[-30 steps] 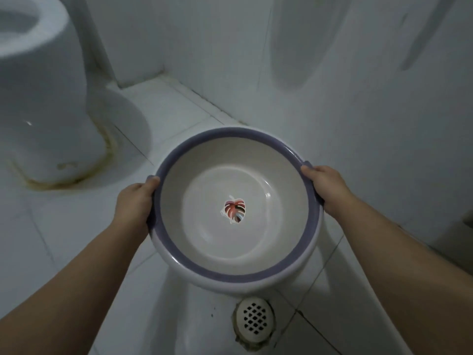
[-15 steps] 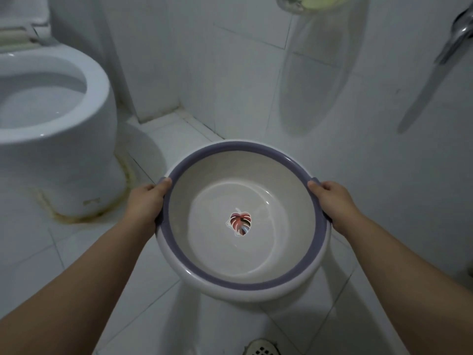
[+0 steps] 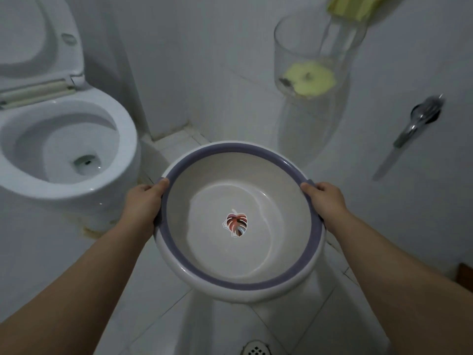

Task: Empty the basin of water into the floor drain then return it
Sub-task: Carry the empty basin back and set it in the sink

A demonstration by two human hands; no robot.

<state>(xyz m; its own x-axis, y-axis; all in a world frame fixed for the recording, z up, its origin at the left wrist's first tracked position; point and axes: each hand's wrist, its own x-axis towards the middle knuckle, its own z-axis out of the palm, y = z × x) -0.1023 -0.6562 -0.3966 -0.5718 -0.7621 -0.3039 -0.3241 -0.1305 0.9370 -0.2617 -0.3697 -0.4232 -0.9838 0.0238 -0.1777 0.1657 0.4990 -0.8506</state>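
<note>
I hold a round white basin (image 3: pixel 286 254) with a purple inner rim and a leaf sticker on its bottom, roughly level above the tiled floor. A thin film of water glints on its bottom. My left hand (image 3: pixel 144 203) grips the left rim, thumb over the edge. My right hand (image 3: pixel 326 202) grips the right rim the same way. The round floor drain (image 3: pixel 254 349) shows partly at the bottom edge, just below the basin.
A white toilet (image 3: pixel 64 155) with its lid up stands at the left. A clear wall-mounted holder (image 3: pixel 307 80) with a yellow-green item hangs on the tiled wall ahead. A metal tap (image 3: pixel 419 121) sticks out at the right.
The view has tilted upward: the drain slid to the bottom edge, and the toilet bowl, wall holder and tap came into view. Both hands keep the same grip on the basin.
</note>
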